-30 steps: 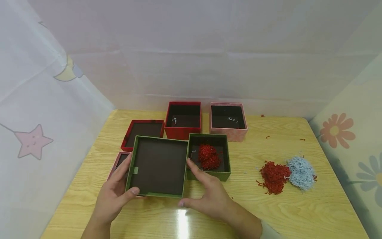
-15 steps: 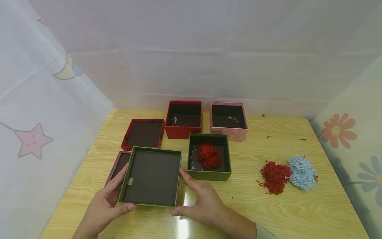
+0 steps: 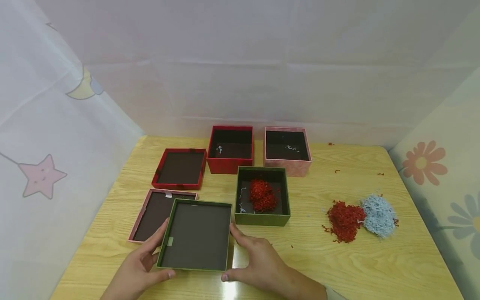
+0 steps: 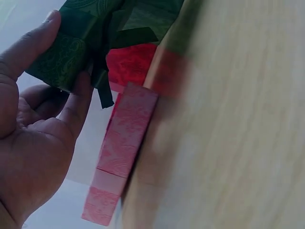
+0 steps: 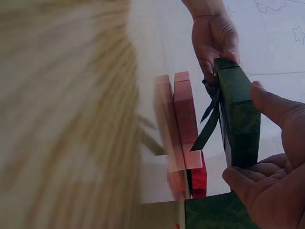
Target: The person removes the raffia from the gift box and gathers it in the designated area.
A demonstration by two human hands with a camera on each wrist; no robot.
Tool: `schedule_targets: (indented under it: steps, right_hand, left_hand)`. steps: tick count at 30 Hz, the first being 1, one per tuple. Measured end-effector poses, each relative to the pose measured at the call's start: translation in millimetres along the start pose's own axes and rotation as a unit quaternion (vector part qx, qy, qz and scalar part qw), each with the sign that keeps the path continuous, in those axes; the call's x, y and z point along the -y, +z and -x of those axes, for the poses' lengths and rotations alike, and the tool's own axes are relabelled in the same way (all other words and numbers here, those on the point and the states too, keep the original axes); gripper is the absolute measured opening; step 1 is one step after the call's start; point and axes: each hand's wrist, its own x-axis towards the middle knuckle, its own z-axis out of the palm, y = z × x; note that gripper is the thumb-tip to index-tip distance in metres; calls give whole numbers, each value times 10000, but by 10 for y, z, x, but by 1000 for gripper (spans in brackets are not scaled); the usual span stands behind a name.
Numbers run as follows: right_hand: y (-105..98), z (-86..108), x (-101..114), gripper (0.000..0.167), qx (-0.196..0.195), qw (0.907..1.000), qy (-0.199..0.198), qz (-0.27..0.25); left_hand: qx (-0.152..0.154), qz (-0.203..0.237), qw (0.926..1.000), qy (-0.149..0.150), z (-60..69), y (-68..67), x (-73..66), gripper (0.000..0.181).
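Between my two hands is a green box lid (image 3: 198,235), held a little above the table with its dark inside facing up. My left hand (image 3: 140,264) grips its left side, thumb at the near corner. On the right side, my right hand (image 3: 258,262) holds it with thumb and fingers. A dark green ribbon (image 4: 136,36) hangs from the lid's underside in the left wrist view. Just beyond the lid stands the green box (image 3: 262,219) with red shredded paper (image 3: 262,196) inside. A pink lid (image 3: 150,216) lies partly hidden behind the held one.
A red lid (image 3: 180,166) lies at the back left. The red box (image 3: 230,165) and pink box (image 3: 288,168) stand at the back with a few pale shreds inside. On the right are piles of red shreds (image 3: 345,221) and pale blue shreds (image 3: 378,216).
Both hands have brought the green lid toward me and lower, first leftward, then slightly back to the right. More of the pink lid shows. The boxes and paper piles stay put.
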Motion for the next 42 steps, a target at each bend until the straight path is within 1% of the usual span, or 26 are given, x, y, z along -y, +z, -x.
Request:
schedule_targets:
  steps: [2,4,6,8,12,18,22,28,32,37,42]
  right_hand:
    - [16,24,-24,111,28,10000,37,-16]
    - [21,46,-45,111,54,10000,58,-14]
    - [18,68,-67,111,101,9999,102,-27]
    - [11,86,-78,111,146,9997,168,-40]
    - [-9,115,-102,110,216,9994,264,-34]
    - [-66,156,-139,111,309,9977,599,62]
    - [-99,171,-167,111,347,9968,711,126]
    - [-139,174,-210,112,461,9960,763,112]
    - [-158,158,-237,111,571,9949,799,229]
    - [-185,136,-250,111,678,9928,913,373]
    - [-197,123,-255,110,680,9919,983,422]
  left_hand:
    - [-31,-47,10000,-34,16,28,15,109]
    - [-40,-63,10000,10,28,59,27,108]
    - [-72,-27,10000,18,39,91,39,106]
    - [-53,46,9999,90,45,121,67,105]
    - [-59,118,9999,-24,46,177,125,105]
    - [-75,-23,9998,-193,-19,268,195,107]
    - [-138,-49,9992,-366,-51,318,221,107]
    - [-294,-148,9967,-742,-90,380,239,111]
    - [-276,-185,9947,-977,-119,402,248,114]
    - [-285,-298,9922,-1173,-150,431,234,113]
    - [-326,-358,9894,-1370,-163,462,206,111]
